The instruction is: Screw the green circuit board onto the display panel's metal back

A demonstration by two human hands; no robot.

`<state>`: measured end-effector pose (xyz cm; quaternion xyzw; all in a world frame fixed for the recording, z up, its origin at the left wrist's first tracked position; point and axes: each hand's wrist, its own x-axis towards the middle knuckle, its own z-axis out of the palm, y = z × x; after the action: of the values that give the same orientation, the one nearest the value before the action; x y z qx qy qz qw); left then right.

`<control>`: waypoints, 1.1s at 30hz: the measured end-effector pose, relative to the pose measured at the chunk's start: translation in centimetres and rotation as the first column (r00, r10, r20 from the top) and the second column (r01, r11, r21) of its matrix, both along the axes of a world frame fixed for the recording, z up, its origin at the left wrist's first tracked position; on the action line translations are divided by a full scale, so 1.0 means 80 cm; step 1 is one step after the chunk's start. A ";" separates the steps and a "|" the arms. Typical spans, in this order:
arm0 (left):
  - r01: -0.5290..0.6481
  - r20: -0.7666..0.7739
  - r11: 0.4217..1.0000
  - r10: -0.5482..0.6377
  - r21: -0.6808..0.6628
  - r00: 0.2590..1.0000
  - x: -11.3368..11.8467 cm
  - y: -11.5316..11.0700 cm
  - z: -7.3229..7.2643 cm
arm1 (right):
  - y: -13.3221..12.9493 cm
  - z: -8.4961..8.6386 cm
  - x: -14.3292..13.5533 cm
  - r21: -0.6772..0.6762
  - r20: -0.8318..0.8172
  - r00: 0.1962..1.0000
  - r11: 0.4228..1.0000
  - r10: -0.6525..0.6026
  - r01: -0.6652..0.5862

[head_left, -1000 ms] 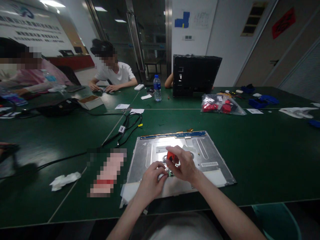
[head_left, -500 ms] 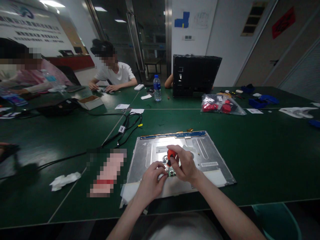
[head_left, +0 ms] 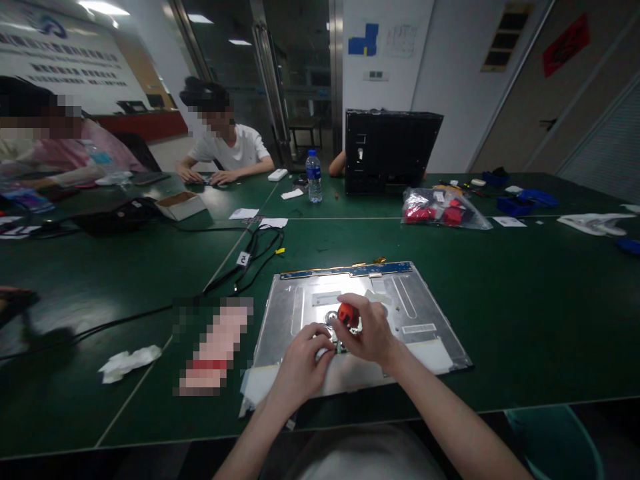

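A flat metal display panel (head_left: 280,308) lies back side up on the table before me, with a narrow blue circuit strip (head_left: 390,269) along its far edge. My right hand (head_left: 373,331) grips the red-and-black handle of a screwdriver (head_left: 346,313) over the panel's middle; its tip is hidden. Beneath it a small green circuit board (head_left: 340,347) partly shows. At that board's left side, my left hand (head_left: 305,360) rests with thumb and fingers pinched together. Whatever those fingers hold is too small to make out. White film (head_left: 430,357) covers the panel's near edge.
Black cables (head_left: 200,297) run across the green table (head_left: 530,300) on the left, near crumpled tissue (head_left: 131,362). Farther back stand a water bottle (head_left: 314,177), a black monitor (head_left: 393,150) and a plastic bag with red items (head_left: 443,208). Other people sit across and at left.
My right hand has turned the screwdriver handle, which now tilts differently and sits slightly to the right. My left hand stays in place on the panel.
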<state>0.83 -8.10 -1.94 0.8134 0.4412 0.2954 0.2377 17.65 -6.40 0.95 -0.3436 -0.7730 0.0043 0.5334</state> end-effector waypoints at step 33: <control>-0.005 0.013 1.000 0.005 0.009 1.000 0.000 0.000 -0.004 | 0.000 0.007 0.004 -0.046 0.029 0.995 0.995 0.092 -0.091</control>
<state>0.83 -8.08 -2.23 0.8115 0.4404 0.3031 0.2359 17.98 -6.37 1.50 -0.3197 -0.7957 0.0408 0.5128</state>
